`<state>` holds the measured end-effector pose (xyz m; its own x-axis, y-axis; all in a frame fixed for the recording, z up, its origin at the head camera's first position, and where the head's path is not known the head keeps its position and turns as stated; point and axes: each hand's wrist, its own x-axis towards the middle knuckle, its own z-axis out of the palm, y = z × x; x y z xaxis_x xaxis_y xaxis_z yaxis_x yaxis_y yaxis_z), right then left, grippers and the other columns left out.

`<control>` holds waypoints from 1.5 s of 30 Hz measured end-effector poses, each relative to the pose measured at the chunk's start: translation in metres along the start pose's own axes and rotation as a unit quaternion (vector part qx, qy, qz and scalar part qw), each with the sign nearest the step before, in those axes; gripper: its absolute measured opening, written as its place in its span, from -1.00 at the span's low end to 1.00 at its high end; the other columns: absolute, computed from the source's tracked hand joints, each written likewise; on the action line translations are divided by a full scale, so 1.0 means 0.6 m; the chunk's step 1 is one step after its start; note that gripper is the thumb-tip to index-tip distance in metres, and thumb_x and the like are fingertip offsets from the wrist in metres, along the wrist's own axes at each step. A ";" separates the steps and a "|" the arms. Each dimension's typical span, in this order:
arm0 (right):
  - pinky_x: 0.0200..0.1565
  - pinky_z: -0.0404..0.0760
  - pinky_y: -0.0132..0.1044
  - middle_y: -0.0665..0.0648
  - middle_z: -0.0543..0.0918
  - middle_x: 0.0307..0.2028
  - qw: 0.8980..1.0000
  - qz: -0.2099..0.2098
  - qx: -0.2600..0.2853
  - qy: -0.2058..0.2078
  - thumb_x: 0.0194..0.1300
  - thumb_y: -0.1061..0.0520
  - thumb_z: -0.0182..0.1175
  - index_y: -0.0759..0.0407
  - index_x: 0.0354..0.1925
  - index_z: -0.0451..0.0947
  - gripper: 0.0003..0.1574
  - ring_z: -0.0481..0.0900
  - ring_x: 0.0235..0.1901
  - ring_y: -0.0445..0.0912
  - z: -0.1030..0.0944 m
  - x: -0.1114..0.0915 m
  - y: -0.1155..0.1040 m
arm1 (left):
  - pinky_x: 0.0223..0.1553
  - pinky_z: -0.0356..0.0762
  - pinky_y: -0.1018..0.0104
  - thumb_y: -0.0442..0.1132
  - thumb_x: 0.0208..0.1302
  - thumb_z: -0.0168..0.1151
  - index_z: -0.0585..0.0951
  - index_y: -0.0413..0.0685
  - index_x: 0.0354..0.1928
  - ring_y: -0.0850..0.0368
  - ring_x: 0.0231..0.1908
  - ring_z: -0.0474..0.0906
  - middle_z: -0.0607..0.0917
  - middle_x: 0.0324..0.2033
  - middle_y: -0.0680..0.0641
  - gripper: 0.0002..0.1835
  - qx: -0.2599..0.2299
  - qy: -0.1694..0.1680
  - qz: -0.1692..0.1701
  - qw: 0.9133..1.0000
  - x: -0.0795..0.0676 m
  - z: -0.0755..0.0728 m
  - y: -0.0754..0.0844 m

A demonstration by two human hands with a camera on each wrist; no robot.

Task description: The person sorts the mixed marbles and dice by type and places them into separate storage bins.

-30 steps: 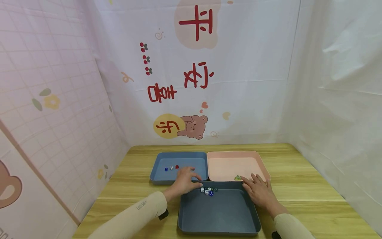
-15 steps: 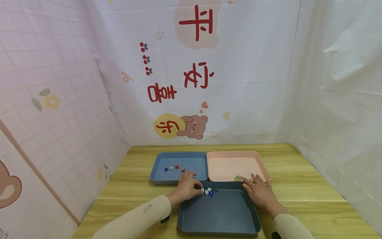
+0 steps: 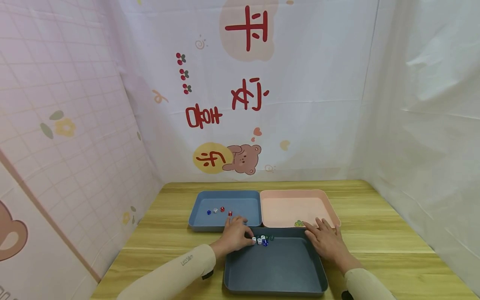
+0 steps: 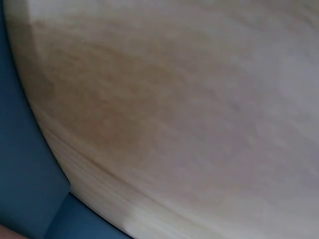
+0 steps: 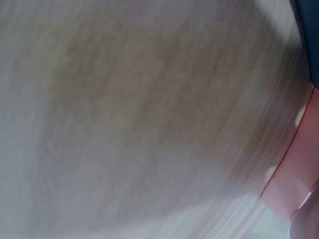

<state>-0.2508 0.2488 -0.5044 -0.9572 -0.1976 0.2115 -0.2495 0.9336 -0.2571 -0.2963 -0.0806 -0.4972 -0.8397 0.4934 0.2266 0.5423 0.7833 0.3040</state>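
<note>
My left hand reaches over the left far corner of the dark grey tray. Its thumb and forefinger pinch a white die at the left end of a small cluster. White, blue and green dice, among them a blue die, lie close beside it. My right hand lies with extended fingers over the tray's right far corner and the near rim of the pink tray. Its forefinger is right by several yellow-green dice. Both wrist views show mostly blurred tabletop.
A blue tray stands at the back left, against the pink one. In it lie a blue die, a white die and two red dice. A wooden table bears the trays; printed cloth hangs behind.
My left hand has moved nearer and right, from the blue tray's near rim to the white die. A second red die now shows in the blue tray. My right hand has stayed put.
</note>
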 end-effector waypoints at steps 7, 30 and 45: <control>0.22 -0.03 0.54 0.45 0.33 0.35 1.000 0.000 -0.002 0.002 0.56 -0.13 -0.07 0.06 0.36 0.45 -0.44 0.17 0.37 0.42 -0.001 -0.001 0.000 | 0.28 0.01 -0.45 -0.02 0.05 0.53 0.80 0.13 -0.45 -0.15 0.19 0.39 0.61 0.08 -0.16 -0.86 0.008 0.000 0.005 1.000 0.001 0.003 -0.002; 0.24 -0.05 0.53 0.46 0.29 0.37 1.000 0.008 -0.001 -0.006 0.57 -0.14 -0.09 0.05 0.38 0.43 -0.42 0.15 0.38 0.42 -0.002 -0.001 0.001 | 0.30 -0.03 -0.43 -0.04 0.14 0.48 0.80 0.14 -0.38 -0.21 0.29 0.33 0.53 0.21 -0.18 -0.89 -0.037 0.031 -0.059 0.997 0.044 -0.070 -0.023; 0.24 -0.06 0.53 0.45 0.30 0.37 1.000 0.006 -0.003 -0.006 0.56 -0.15 -0.08 0.06 0.37 0.43 -0.42 0.15 0.38 0.41 0.001 0.001 0.002 | 0.30 -0.14 -0.48 -0.09 0.20 0.44 0.78 0.02 -0.36 -0.30 0.27 0.31 0.58 0.11 -0.26 -0.86 -0.017 0.112 -0.199 0.973 0.058 -0.109 -0.138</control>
<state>-0.2518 0.2499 -0.5050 -0.9616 -0.1905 0.1978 -0.2380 0.9373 -0.2545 -0.3684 -0.1530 -0.4537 -0.9584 0.0545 0.2802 0.1782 0.8810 0.4382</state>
